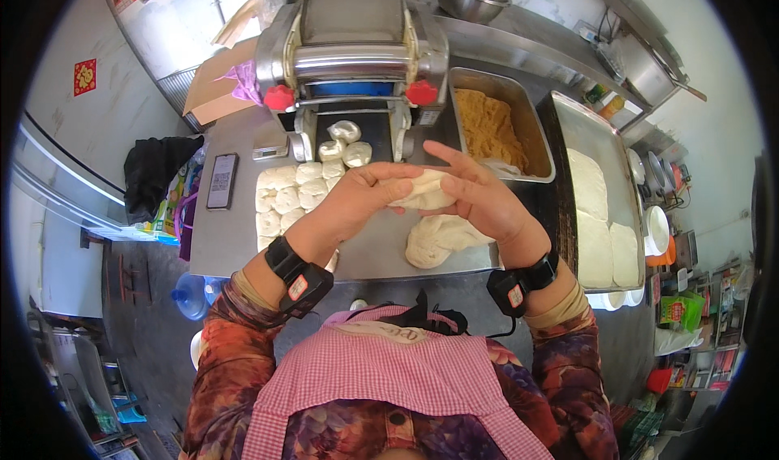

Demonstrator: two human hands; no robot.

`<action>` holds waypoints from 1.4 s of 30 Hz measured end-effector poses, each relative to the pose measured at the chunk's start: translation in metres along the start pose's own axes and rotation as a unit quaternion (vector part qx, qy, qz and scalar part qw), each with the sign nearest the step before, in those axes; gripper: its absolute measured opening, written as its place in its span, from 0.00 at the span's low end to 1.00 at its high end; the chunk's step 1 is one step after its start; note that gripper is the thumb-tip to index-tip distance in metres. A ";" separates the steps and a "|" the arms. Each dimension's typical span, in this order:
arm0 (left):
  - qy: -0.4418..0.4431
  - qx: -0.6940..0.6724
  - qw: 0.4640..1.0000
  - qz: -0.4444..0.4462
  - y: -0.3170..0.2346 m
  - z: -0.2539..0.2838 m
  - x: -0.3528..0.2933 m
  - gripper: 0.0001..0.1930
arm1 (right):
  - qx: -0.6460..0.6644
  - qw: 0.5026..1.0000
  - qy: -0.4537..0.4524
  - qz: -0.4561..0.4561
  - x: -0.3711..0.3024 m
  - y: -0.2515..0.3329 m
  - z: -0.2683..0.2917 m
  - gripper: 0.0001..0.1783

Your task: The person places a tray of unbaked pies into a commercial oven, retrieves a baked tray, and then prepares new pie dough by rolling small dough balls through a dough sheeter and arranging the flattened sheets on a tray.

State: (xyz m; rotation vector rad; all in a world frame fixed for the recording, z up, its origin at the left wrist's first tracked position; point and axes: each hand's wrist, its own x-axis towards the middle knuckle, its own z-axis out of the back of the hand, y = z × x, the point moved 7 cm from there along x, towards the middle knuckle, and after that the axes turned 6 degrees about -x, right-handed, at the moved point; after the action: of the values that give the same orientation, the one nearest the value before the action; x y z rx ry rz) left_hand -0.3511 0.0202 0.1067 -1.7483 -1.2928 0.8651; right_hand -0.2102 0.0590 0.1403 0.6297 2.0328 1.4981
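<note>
Between both hands I hold a piece of pale dough (423,191) above the metal table. My left hand (365,196) grips its left side, thumb on top. My right hand (480,199) has the other side between thumb and fingers, with one finger stretched out. Beneath the right hand a larger lump of dough (434,239) lies near the table's front edge. To the left, several portioned dough pieces (284,200) sit close together in rows, partly hidden by my left arm. Several rounder, glossy dough balls (344,144) rest behind them, in front of the roller machine.
A steel dough roller (350,58) with red knobs stands at the back. Right of it are a metal tub of brown filling (492,131) and a tray with flat dough slabs (596,253). A phone (222,181) and a small scale (270,147) lie at the left.
</note>
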 end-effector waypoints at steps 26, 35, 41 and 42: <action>-0.268 0.694 0.646 -0.171 -0.236 0.102 0.102 0.16 | -0.790 0.570 -0.097 0.205 0.238 0.168 0.007 0.13; -0.145 0.835 0.531 -0.021 -0.205 0.103 0.116 0.23 | -0.879 0.471 -0.006 0.078 0.225 0.134 0.008 0.20; -0.115 0.781 0.613 0.028 -0.196 0.094 0.116 0.24 | -0.684 0.649 -0.094 0.319 0.146 0.144 0.003 0.16; -0.116 0.760 0.639 0.036 -0.197 0.094 0.118 0.24 | -0.660 0.663 -0.099 0.340 0.130 0.143 0.006 0.15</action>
State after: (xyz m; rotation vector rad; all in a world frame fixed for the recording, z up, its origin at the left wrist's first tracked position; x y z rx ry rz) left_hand -0.4879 0.1872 0.2284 -0.2708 -0.1934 1.5527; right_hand -0.2961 0.1869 0.2572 0.8044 0.0759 2.5828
